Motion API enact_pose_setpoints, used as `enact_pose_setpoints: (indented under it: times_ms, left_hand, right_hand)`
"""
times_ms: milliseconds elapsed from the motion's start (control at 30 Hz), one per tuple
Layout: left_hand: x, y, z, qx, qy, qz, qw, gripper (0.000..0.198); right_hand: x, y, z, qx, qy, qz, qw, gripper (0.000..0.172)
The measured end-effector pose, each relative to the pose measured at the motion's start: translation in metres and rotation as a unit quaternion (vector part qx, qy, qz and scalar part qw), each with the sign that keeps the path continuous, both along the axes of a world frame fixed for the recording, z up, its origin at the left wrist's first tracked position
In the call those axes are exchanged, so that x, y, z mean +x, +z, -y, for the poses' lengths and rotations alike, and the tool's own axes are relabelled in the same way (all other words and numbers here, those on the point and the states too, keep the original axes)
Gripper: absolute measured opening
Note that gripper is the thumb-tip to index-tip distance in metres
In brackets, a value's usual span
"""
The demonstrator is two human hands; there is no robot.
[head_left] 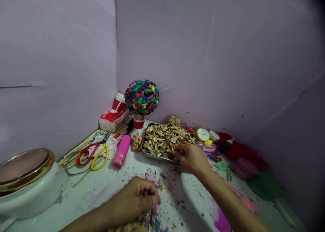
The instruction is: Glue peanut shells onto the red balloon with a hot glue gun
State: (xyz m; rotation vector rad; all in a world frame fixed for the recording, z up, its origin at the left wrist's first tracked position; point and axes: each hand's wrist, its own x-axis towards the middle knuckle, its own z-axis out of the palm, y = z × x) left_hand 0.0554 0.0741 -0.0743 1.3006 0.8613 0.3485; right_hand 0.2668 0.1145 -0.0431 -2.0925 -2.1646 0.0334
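Note:
A metal tray (157,158) heaped with split peanut shells (162,139) sits near the wall corner. My right hand (193,156) reaches over its front right edge, thumb and fingers pinched at a shell in the pile. Closer to me, my left hand (137,198) hovers over the table with its fingers curled in; whatever they hold, if anything, is hidden. Below it, at the bottom edge, part of a tan, bumpy thing (129,228) shows. Behind the tray stands a ball (142,97) covered in multicoloured painted shells, on a red paper cup (138,123).
Left of the tray lie a pink roll (122,150), scissors (100,152) with red and yellow handles, and wooden sticks (76,154). A white lidded pot (33,188) stands far left. Twine (174,120) and balloons (209,149) are behind and right. Coloured flecks litter the white table (96,194).

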Motion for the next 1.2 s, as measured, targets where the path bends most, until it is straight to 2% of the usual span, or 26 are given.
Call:
enact_pose_setpoints:
  times_ms: [167,433,533,700,833,1033,1200]
  left_hand:
    - [0.0,0.001,0.001,-0.004,0.003,-0.005,1.0,0.026]
    - [0.001,0.004,0.002,-0.001,0.008,-0.008,1.0,0.023]
    - [0.002,0.005,0.001,-0.003,0.012,-0.013,1.0,0.022]
    - [0.002,0.007,0.001,-0.008,0.016,-0.012,1.0,0.019]
    - [0.001,0.007,0.002,-0.007,0.016,-0.005,1.0,0.021]
    - [0.001,0.003,0.0,0.0,0.017,0.003,1.0,0.029]
    - [0.001,-0.003,-0.004,0.017,0.07,0.023,0.997,0.038]
  right_hand:
    - [0.009,0.006,-0.007,0.043,-0.031,0.019,0.998,0.021]
    - [-0.033,0.004,-0.027,0.02,0.1,0.041,0.994,0.024]
    - [-0.046,-0.001,-0.035,-0.009,0.124,0.056,0.991,0.025]
    - [-0.05,-0.01,-0.039,-0.028,0.114,0.058,0.991,0.024]
    - [-0.045,-0.005,-0.037,-0.009,0.088,0.027,0.996,0.023]
    - [-0.031,0.014,-0.019,0.026,0.047,-0.053,0.997,0.017]
    - [-0.033,0.006,0.028,-0.002,0.082,-0.139,0.987,0.016]
